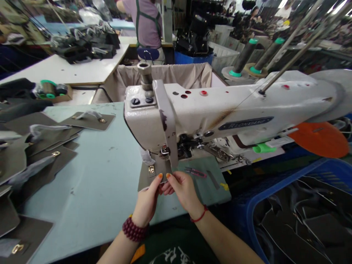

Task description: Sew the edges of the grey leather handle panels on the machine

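Note:
A dark grey bag panel (144, 178) lies beneath the head of a white sewing machine (192, 110). It carries a small gold buckle (151, 170) and a plastic-wrapped strap. My left hand (147, 203) pinches the panel's near edge, thumb on top and fingers underneath. Close beside it, my right hand (184, 190) grips the same edge with its thumb on top. The needle area is partly hidden by the machine's lever. Pink-handled thread snips (195, 172) rest on the table to the right of my right hand.
Similar panels with wrapped straps (52, 161) are piled along the table's left side. A blue basket (249, 212) at right holds more dark panels. Behind the machine stands a cloth-lined bin (189, 73); a person (150, 25) in a purple top is beyond it. Thread cones (243, 58) stand at back right.

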{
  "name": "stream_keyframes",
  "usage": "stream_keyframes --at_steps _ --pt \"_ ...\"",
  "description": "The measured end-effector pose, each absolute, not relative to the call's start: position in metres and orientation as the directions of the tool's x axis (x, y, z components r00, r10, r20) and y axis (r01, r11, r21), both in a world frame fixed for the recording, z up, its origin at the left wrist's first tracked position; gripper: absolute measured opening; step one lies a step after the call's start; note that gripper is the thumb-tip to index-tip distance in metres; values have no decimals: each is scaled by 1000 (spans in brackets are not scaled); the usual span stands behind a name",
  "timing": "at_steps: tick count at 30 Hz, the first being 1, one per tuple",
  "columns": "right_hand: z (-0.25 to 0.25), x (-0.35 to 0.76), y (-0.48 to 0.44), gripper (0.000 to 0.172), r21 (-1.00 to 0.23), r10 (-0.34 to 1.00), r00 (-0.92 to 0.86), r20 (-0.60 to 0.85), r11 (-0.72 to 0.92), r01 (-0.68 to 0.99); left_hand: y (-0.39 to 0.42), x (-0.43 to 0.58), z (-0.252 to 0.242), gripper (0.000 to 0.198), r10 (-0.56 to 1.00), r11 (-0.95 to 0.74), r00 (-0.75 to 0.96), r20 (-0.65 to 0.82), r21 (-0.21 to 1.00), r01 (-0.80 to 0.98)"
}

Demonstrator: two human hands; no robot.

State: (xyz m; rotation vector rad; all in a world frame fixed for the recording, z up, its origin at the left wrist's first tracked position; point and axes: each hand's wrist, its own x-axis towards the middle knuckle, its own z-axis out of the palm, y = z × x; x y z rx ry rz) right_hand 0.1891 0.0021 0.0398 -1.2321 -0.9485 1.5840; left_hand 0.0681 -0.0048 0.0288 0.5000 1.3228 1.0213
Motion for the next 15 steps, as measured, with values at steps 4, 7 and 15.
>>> stream_keyframes --at_steps 4,7,15 --pt "40 189 5 47 -944 957 -93 -276 -288 -163 5 58 30 46 783 599 -68 -618 779 -183" --pt "38 188 8 46 -945 958 -92 -273 -285 -163 9 52 31 45 789 601 -40 -613 784 -156" --pt "40 187 24 45 -955 965 -67 -253 -260 -144 25 50 34 39 810 577 -14 -586 802 -151"
